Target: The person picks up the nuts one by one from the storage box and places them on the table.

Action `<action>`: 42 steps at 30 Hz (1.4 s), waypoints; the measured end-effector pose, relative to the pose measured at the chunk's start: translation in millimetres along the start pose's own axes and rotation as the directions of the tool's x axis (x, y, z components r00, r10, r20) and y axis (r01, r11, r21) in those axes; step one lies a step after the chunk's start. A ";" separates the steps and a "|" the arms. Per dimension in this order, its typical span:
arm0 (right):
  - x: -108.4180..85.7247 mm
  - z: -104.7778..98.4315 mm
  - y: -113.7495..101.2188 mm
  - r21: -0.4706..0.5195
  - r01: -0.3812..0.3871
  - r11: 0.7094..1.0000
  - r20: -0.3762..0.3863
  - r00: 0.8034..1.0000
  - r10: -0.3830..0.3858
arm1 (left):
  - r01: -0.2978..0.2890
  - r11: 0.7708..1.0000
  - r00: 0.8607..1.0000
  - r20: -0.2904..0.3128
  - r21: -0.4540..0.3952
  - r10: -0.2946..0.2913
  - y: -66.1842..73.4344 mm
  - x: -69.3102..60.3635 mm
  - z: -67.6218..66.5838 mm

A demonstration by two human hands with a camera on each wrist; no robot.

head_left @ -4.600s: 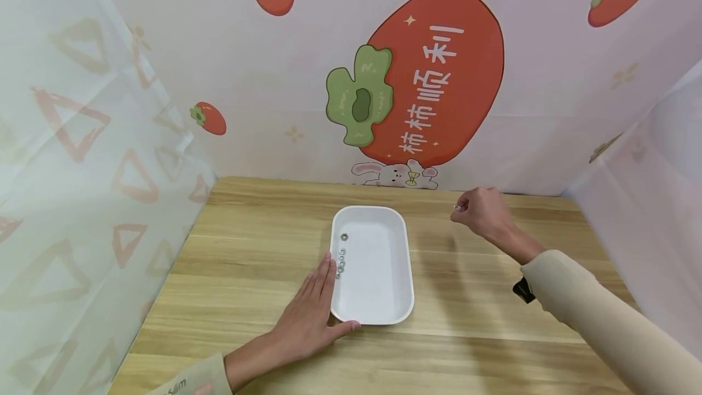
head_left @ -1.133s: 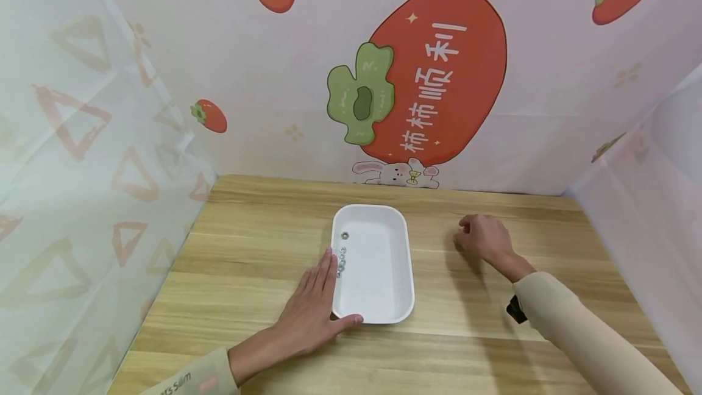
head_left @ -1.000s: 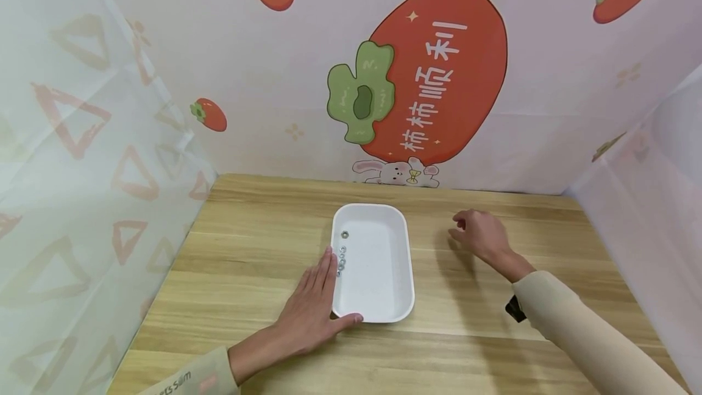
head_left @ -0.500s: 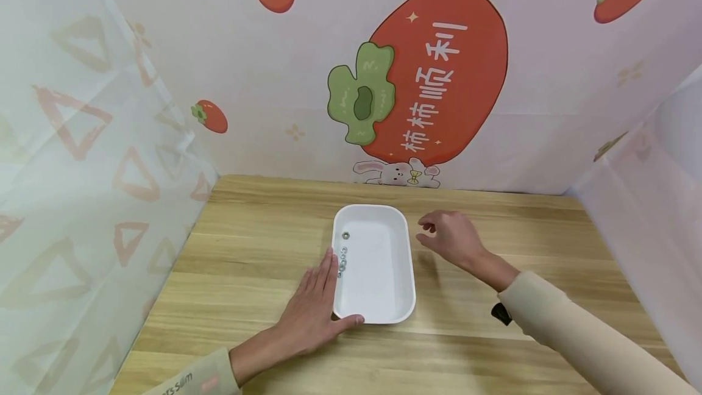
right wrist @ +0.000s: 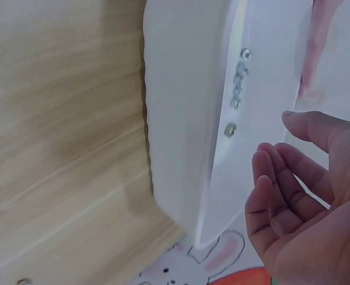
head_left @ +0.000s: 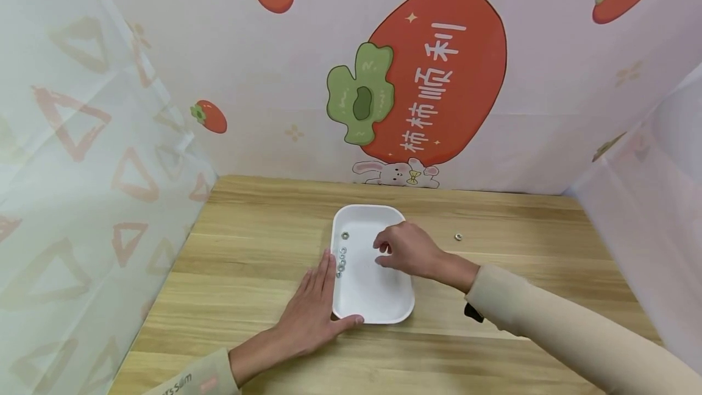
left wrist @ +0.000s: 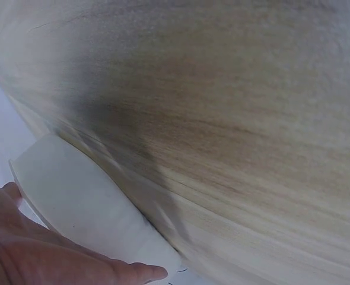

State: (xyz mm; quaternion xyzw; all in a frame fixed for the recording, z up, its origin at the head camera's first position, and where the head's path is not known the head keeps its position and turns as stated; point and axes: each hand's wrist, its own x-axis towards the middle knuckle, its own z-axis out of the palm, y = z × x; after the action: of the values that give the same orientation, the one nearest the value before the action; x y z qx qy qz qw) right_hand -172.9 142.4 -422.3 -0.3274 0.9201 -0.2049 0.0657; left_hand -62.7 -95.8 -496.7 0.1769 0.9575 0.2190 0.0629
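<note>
A white rectangular tray (head_left: pixel 370 285) stands on the wooden table, with several small metal nuts (head_left: pixel 342 259) in a row along its inner left side. One larger, brownish nut (head_left: pixel 345 236) lies a little farther back. My left hand (head_left: pixel 308 309) rests against the tray's left rim, fingers straight, thumb at the front edge. Over the tray's right half hangs my right hand (head_left: pixel 408 250), its fingers loosely bent; the right wrist view shows nothing between thumb and fingertips (right wrist: pixel 264 181). A single metal nut (head_left: pixel 458 237) lies on the table right of the tray.
Behind the table (head_left: pixel 247 230) rises a pale backdrop (head_left: pixel 263 78) printed with red persimmons and a rabbit. White patterned sheets (head_left: pixel 71 200) close off both sides. A dark object (head_left: pixel 474 313) is worn under the right wrist.
Earlier my right hand held a nut above the table, then lowered it there and let go. Now it has moved left over the tray, leaving the nut behind. The left hand stays put.
</note>
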 end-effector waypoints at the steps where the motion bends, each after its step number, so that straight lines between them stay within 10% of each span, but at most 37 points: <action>1: 2.2 2.3 -2.1 0.006 0.000 1.000 0.024 1.000 0.000 | 0.001 1.000 1.000 0.000 0.002 -0.001 0.0 -0.1 0.0; 42: 46.7 62.6 -28.4 0.030 0.012 0.999 0.244 0.970 -0.018 | -0.027 1.000 0.999 -0.024 0.015 0.027 1.6 -2.8 -1.1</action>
State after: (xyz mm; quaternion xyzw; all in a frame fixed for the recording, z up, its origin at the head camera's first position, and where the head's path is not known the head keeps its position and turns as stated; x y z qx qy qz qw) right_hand -176.9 72.2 -466.6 -0.3561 0.8995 -0.1763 0.1816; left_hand -59.8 -95.9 -494.8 0.1875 0.9573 0.2151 0.0471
